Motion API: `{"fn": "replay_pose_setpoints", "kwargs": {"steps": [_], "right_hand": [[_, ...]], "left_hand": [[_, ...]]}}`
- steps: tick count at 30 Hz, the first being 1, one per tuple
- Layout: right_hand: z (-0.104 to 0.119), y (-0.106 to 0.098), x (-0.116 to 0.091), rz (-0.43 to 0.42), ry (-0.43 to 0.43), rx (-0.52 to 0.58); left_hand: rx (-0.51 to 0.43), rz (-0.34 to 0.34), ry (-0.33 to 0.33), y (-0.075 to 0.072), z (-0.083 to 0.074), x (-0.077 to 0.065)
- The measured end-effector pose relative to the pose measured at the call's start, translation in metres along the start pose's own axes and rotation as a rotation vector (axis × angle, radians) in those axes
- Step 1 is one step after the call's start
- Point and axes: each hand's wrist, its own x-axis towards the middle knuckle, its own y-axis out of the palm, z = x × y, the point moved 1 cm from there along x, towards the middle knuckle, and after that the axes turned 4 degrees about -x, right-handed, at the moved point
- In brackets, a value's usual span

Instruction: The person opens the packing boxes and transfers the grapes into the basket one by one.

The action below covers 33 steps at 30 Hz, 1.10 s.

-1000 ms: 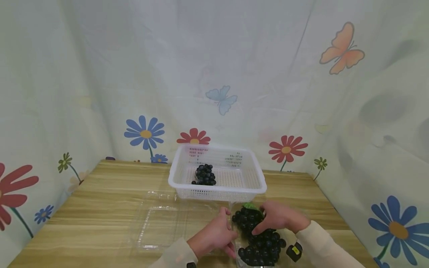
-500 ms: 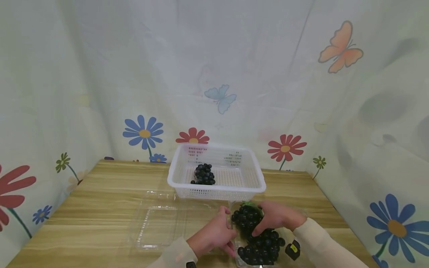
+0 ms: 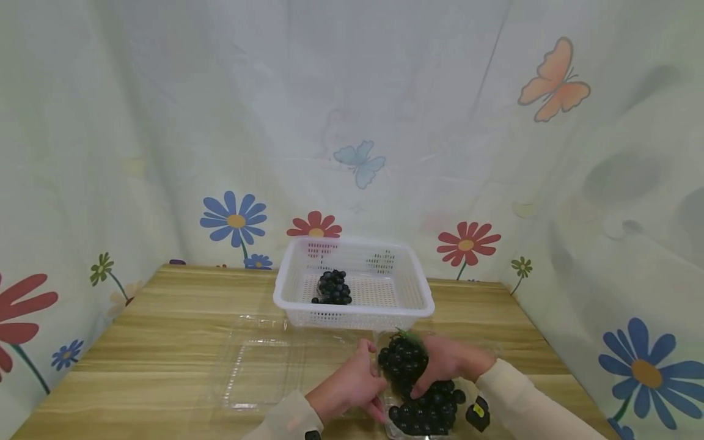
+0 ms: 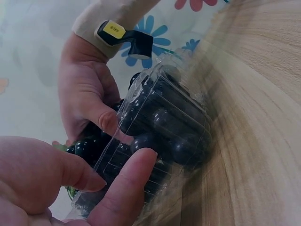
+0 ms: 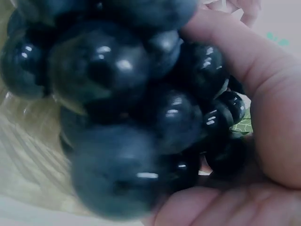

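Note:
My right hand grips a bunch of dark grapes with a green leaf at its far end. In the right wrist view the thumb and fingers curl round the grapes. More grapes lie just nearer to me, in a clear plastic clamshell box. My left hand is at the box's left side. In the left wrist view its thumb and a finger pinch the box wall near the rim. The box's far side is hidden behind the grapes and hand.
A white perforated basket stands at the back of the wooden table, with a small bunch of dark grapes inside. Left of my left hand lies a clear plastic box, open flat. Behind hangs a flowered curtain.
My right hand has shifted and turned slightly to the left with the grapes, and the leaf now shows more edge-on. The left hand stays at the box wall.

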Motion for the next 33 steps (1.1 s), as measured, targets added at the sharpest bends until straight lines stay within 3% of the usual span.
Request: {"fn": "replay_pose_setpoints", "kwargs": {"steps": [5,23,33], "right_hand": [[0.0002,0.0017,-0.0022,-0.032,0.021,0.034],[-0.0053,0.0021,-0.0032,0.003,0.055,0.068],[-0.0061,0.0026,-0.0032,0.029,0.051,0.179]], "left_hand": [[-0.001,0.001,-0.003,0.0000,-0.0002,-0.0007],[0.014,0.003,-0.017,-0.0001,-0.0014,-0.0014],[0.035,0.016,-0.041,-0.0017,-0.0014,0.0003]]}}
